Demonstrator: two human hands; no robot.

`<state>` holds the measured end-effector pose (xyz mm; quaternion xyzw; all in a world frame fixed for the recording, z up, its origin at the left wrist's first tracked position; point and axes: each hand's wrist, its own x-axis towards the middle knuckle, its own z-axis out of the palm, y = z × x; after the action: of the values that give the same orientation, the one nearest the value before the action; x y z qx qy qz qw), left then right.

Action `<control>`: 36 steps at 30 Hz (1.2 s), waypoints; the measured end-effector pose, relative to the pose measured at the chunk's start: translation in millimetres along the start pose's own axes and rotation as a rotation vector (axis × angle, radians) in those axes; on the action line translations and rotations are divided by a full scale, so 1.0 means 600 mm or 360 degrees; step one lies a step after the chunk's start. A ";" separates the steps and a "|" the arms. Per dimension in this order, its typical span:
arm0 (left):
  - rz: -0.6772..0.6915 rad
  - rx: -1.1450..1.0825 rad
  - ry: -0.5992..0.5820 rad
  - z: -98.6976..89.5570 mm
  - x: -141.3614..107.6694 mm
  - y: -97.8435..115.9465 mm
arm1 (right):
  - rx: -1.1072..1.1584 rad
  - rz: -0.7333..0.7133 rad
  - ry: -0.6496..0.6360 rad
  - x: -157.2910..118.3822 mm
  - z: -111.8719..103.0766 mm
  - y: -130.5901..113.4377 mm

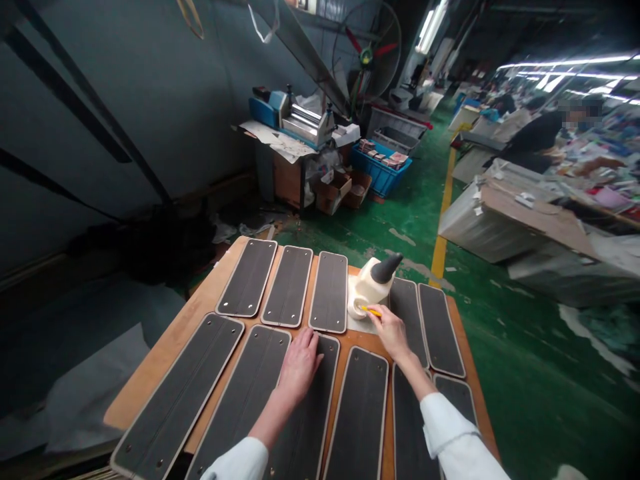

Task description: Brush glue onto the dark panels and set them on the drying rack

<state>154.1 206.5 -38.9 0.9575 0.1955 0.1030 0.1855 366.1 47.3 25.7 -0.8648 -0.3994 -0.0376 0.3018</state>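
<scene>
Several dark grey panels (357, 413) with pale rounded borders and small metal studs lie in two rows on a wooden board (145, 380). My left hand (300, 363) rests palm down on the near-row panels, fingers laid forward. Between thumb and fingers, my right hand (389, 328) holds a thin yellow stick (371, 311). Its tip is at the round opening of a cream container (358, 305), in the far row. A cream bottle part with a black cone-shaped nozzle (387, 268) rises just behind that opening.
Beyond the board stands a small table with a blue roller machine (305, 120). Cardboard boxes (331, 191) and a blue crate (381, 165) are on the green floor. A large fan (367, 56) stands behind. A person (537, 137) is at worktables on the right.
</scene>
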 end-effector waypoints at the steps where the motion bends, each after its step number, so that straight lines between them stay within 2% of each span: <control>1: 0.0005 0.0013 -0.0005 0.004 0.003 -0.003 | -0.0002 -0.0004 -0.0012 0.001 0.002 0.001; 8: 0.0024 0.0056 -0.0056 0.010 0.012 -0.004 | 0.0004 0.0014 -0.0013 -0.004 -0.008 0.003; 15: 0.0029 0.0043 -0.0046 0.015 0.013 -0.007 | -0.0177 -0.0236 -0.0201 -0.038 -0.028 -0.010; 21: 0.0029 0.0035 -0.0039 0.018 0.012 -0.011 | -0.0123 -0.0197 -0.0176 -0.060 -0.046 -0.021; 24: 0.0035 0.0034 -0.0037 0.021 0.012 -0.014 | 0.0032 -0.0109 -0.0070 -0.064 -0.050 -0.027; 27: 0.0040 0.0027 -0.0045 0.024 0.012 -0.015 | 0.0279 0.0086 0.0154 -0.064 -0.041 -0.029; 32: 0.0019 0.0039 -0.0061 0.028 0.014 -0.016 | 0.0825 0.0627 0.0406 -0.056 0.000 -0.014; 36: 0.0036 0.0029 -0.0061 0.028 0.014 -0.016 | 0.1120 0.0800 0.0528 -0.053 0.033 -0.002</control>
<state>163.1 213.2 -56.9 0.9631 0.1819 0.0850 0.1793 340.2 37.8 0.7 -0.7621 -0.1121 0.0366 0.6366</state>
